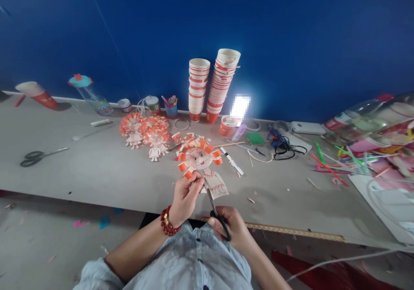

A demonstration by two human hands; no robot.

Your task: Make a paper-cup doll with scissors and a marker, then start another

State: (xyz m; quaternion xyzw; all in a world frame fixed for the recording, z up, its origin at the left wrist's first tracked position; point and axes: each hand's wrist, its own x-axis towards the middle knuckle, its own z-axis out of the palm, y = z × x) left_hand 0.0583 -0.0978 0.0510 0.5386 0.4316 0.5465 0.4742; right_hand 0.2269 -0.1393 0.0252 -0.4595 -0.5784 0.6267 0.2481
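My left hand [185,197] pinches the edge of a paper doll [199,160] with a drawn face and curled orange strips for hair. Its uncut body piece [218,185], marked with red lines, extends to the right below the face. In my right hand [234,223] is a pair of scissors [211,199] with black handles. Their blades point up and away from me, with the tips at the paper beside my left fingers. How far the blades are apart, I cannot tell. Several similar finished-looking paper dolls [158,145] lie together to the left.
Two tall stacks of paper cups [199,89] stand against the blue wall. Another pair of scissors [40,155] lies far left. Black cable [286,150], a glue stick [239,132] and a lit screen [241,108] sit behind; bottles and colourful scraps [391,160] crowd the right.
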